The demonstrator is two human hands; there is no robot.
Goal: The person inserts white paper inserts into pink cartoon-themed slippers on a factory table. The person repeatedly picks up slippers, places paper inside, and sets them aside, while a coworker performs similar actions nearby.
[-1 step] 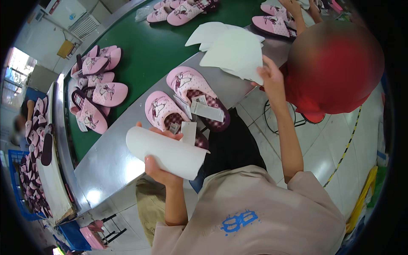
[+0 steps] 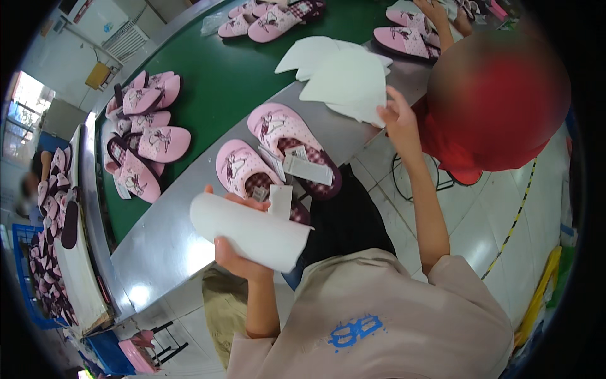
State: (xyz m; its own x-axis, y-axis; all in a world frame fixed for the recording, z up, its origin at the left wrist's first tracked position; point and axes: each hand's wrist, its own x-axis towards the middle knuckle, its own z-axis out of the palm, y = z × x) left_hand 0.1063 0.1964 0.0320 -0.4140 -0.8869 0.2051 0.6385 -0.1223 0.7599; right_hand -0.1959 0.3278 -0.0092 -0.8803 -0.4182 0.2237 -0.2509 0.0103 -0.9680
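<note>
My left hand (image 2: 243,258) is closed around a white sheet (image 2: 252,228) curled into a half-tube, thumb below and fingertips above. At the right, my right hand (image 2: 399,120) pinches the edge of a white sheet (image 2: 350,85) lying on a loose fanned pile of similar sheets at the table's edge. Between my hands a pair of pink slippers stands on the metal ledge: the left slipper (image 2: 238,165) and the right slipper (image 2: 278,126), both with dark checked linings and white tags. The curled sheet partly covers the left slipper's heel.
Several pink slippers (image 2: 142,136) stand on the green belt (image 2: 214,82) at left, and more slippers (image 2: 281,22) lie at its far end. A co-worker in a red cap (image 2: 499,107) is close on my right. A blue crate (image 2: 28,271) of slippers stands far left.
The table, slippers and sheets sit slightly lower in the picture. My right hand and the sheet edge have shifted a little to the left; both hands keep their holds.
</note>
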